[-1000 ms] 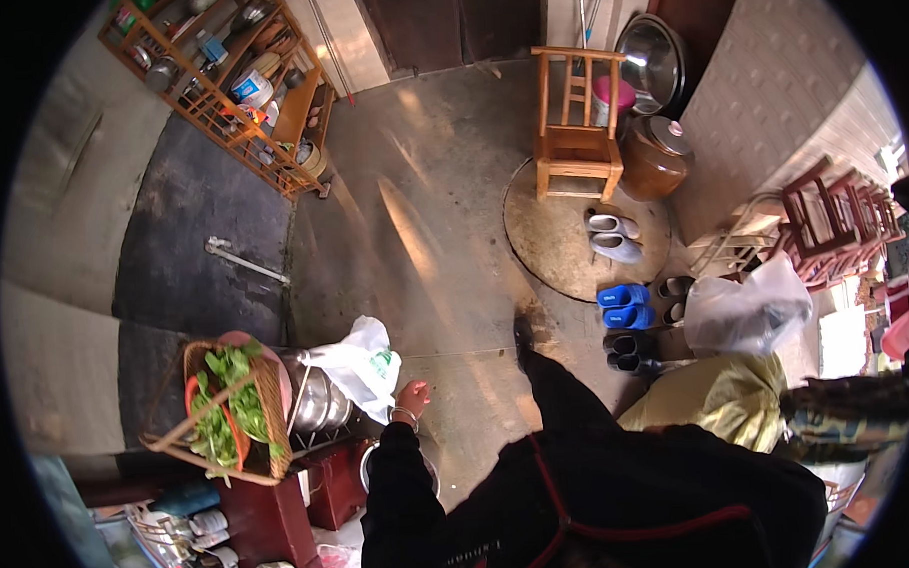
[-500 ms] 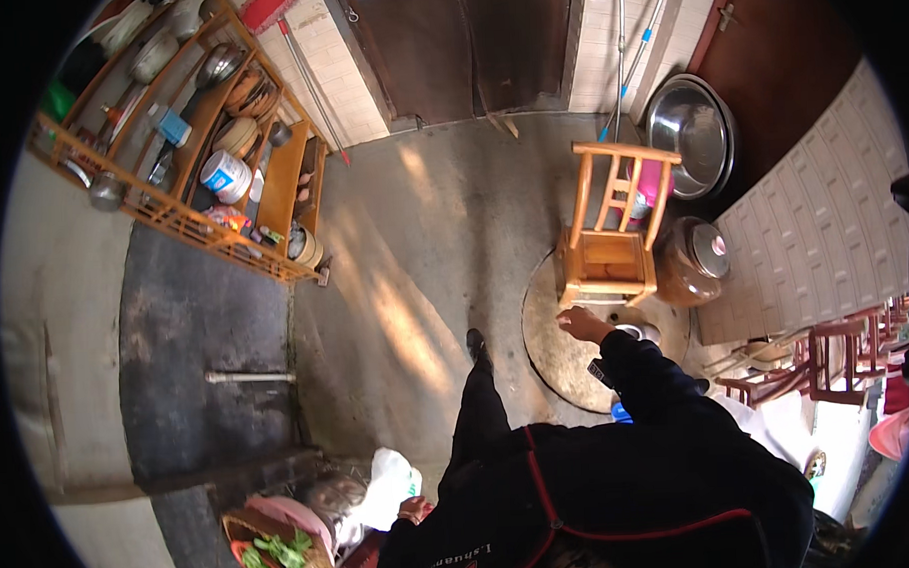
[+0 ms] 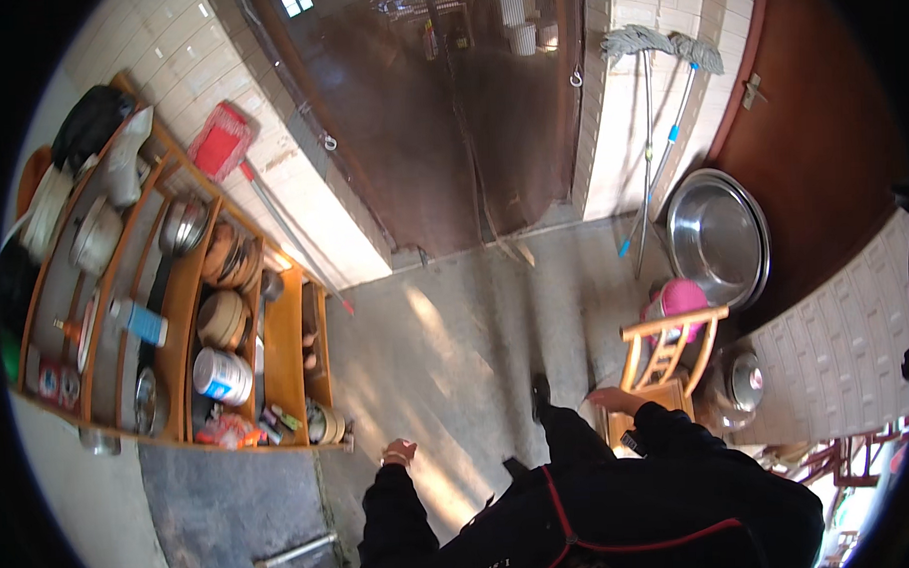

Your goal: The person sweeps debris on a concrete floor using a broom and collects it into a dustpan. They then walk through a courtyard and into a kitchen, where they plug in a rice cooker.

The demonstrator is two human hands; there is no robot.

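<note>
in the head view, your right hand lay flat on the seat edge of the small orange-brown wooden chair, fingers spread rather than clamped round anything. your left hand hung free at your side, loosely curled, holding nothing, well apart from the right. half a second before, the right hand had only been reaching toward that chair; by this moment it touched it, and a second before, the left hand had been down by a white plastic bag and a basket of greens that had since gone from view. you had turned and stepped across the floor, so the chair had become the thing in hand.

the chair stood near the lower right, its slatted back upright, a pink plastic object just behind it. a wide shiny steel basin leaned against the dark red-brown door, with two string mops propped on the white tiled wall beside it. at left, an open wooden shelf unit held round metal pots, bowls and tins. the grey concrete floor looked smooth and sunlit.
</note>
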